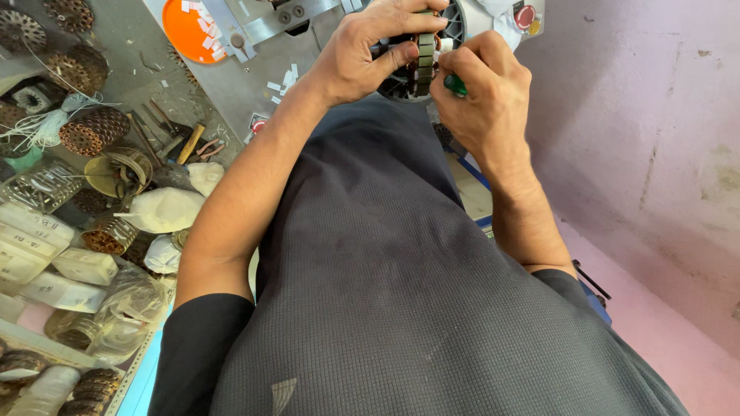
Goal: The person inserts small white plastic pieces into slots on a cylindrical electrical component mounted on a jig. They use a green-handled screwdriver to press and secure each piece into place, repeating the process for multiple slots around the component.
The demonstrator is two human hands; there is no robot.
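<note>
Grey bench (139, 31), clear packets (46, 254) left — both hands (362, 54) gripping ring-shaped stator (422, 65)

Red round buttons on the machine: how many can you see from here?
2: one red button at the machine's top right corner, another near its lower left edge by the left forearm. The hands may hide others.

We had a single view, from a camera worn on the head. It looked steeply down over the person's dark shirt (401, 293) and both forearms, close to the body, towards the far edge of the grey workbench (139, 46) ahead and to the left.
</note>
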